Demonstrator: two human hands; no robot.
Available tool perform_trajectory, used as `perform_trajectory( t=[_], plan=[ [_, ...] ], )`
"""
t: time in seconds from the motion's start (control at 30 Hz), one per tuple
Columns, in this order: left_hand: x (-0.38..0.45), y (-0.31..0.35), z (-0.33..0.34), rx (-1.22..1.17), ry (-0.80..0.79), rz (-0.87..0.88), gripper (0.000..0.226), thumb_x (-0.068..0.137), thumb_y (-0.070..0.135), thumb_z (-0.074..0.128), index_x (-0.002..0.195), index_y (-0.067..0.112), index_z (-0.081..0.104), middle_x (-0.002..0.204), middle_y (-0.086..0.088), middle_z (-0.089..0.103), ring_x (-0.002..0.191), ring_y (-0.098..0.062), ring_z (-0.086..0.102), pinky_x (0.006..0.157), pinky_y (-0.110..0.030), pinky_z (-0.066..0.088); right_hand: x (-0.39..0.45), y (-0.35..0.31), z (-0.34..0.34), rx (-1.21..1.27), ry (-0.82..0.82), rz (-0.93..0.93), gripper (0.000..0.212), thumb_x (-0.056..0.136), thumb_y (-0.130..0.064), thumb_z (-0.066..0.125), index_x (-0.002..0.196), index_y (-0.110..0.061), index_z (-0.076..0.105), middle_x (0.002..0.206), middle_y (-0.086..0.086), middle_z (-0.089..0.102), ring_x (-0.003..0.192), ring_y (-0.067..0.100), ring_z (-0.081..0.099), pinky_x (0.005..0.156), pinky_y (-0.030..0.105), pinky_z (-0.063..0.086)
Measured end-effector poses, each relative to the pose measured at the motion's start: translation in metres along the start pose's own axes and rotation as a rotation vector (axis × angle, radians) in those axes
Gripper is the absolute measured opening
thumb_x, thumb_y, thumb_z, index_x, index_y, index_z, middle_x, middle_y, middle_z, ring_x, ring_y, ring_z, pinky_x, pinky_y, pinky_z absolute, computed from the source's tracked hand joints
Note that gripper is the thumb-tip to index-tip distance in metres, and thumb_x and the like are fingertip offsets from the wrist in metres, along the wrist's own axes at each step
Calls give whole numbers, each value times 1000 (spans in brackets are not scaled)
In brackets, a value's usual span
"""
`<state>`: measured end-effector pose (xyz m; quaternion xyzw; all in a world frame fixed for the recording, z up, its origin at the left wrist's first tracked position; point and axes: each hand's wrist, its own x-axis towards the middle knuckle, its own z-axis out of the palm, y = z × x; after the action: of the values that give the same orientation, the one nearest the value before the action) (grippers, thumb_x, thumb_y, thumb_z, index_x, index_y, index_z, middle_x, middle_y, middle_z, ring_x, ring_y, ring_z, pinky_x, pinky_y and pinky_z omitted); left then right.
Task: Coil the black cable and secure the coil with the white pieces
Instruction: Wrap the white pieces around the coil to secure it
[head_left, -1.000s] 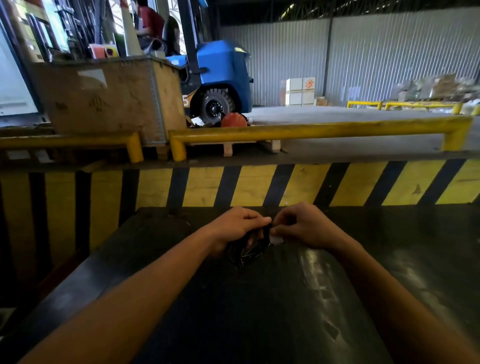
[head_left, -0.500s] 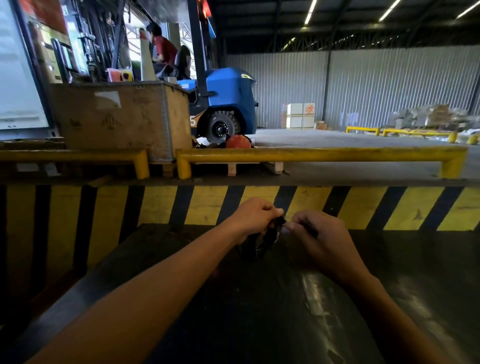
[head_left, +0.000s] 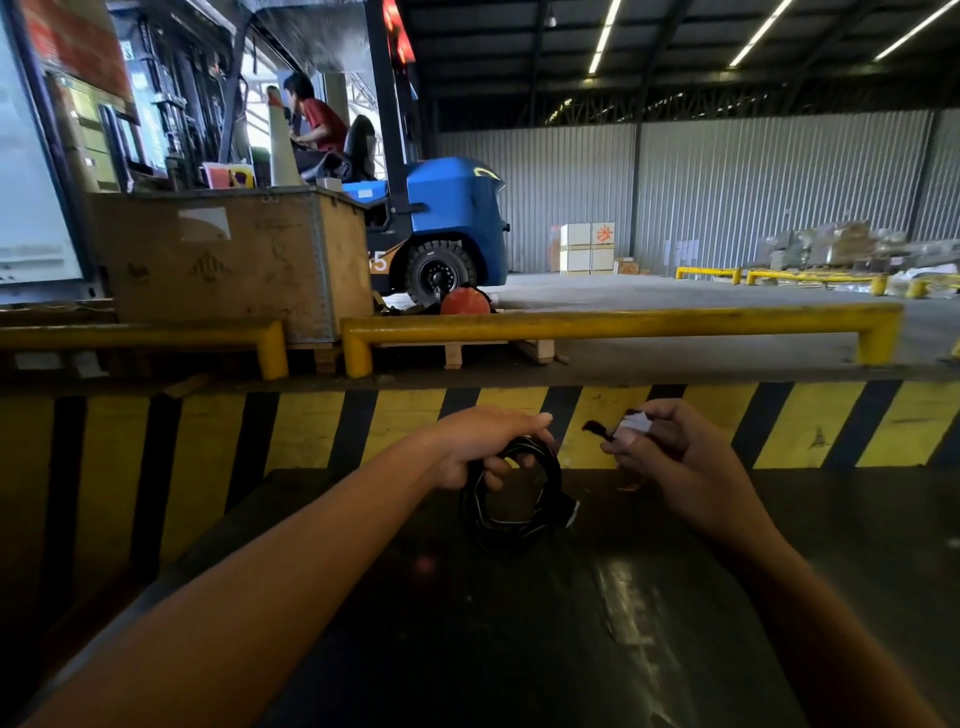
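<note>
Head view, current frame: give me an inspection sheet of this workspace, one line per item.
Surface: dark glossy table, bare apart from the coil hanging just over it; contact unclear.
Job's things: black cable wound into a coil; white piece with a dark tab sticking out of it.
Clutter: nothing seen on the table.
Grippers: left hand has its grip closed on the top of the coil; right hand pinches the white piece, apart from the coil.
Cables: a pale connector end shows at the coil's right side; no tie seen around it.
Surroundings: yellow and black striped barrier, yellow rail, wooden crate, blue forklift with a seated person.
</note>
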<state>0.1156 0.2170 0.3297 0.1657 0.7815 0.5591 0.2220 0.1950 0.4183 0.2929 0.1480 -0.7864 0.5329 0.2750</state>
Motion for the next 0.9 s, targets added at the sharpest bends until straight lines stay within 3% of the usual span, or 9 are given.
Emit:
perform_trajectory(
  t=[0.1,0.2,0.3,0.37,0.47,0.6,0.73,0.9],
  plan=[
    [-2,0,5,-13,-22,-6,40,93,41,51,112,8,60,60,2,51,35,-3,27,35,-16,23,-1,6,8,-261,-10,31,40,79,-26,67,113,-19,49,97,-13,53,95,11,55,73,21,44],
    [-3,1,13,-17,-65,-7,42,93,42,50,113,6,58,58,3,50,34,-3,28,32,-14,22,-4,8,24,-244,-148,65,43,76,-29,70,114,-23,49,98,-15,52,94,4,53,72,17,41],
    [-5,2,16,-43,-81,30,38,91,44,53,105,9,58,59,2,53,36,-3,32,32,-14,27,-5,12,31,-179,-164,42,38,77,-20,70,112,-21,54,107,-8,63,103,7,58,86,27,48],
    [-6,0,15,-76,-61,122,45,85,46,61,109,8,60,65,1,61,43,-6,46,39,-16,39,-6,14,30,-135,-84,42,33,78,-17,69,107,-22,55,105,-7,64,101,8,60,82,26,49],
    [-9,-14,12,-155,-42,233,50,68,44,75,109,19,63,82,2,73,71,-11,69,62,-24,56,-5,17,26,-87,58,55,31,79,-16,67,108,-19,56,101,-5,65,94,10,62,75,27,53],
    [-7,-45,19,-257,-47,210,46,66,26,78,110,20,63,97,-1,75,95,-18,69,80,-36,54,-6,24,17,-27,209,67,31,79,-15,68,107,-16,56,90,-11,62,86,5,61,65,18,49],
    [-4,-54,26,-386,29,290,18,83,14,66,101,12,67,83,-1,71,84,-16,69,77,-37,56,-13,32,18,-4,169,80,30,80,-17,67,108,-16,55,94,-13,59,89,3,58,67,16,46],
    [-5,-50,24,-258,120,320,13,86,16,64,98,13,67,77,1,68,78,-14,68,76,-36,57,-12,25,-2,-63,238,8,18,89,-11,52,106,-12,56,102,6,64,94,18,62,78,29,49]
  ],
)
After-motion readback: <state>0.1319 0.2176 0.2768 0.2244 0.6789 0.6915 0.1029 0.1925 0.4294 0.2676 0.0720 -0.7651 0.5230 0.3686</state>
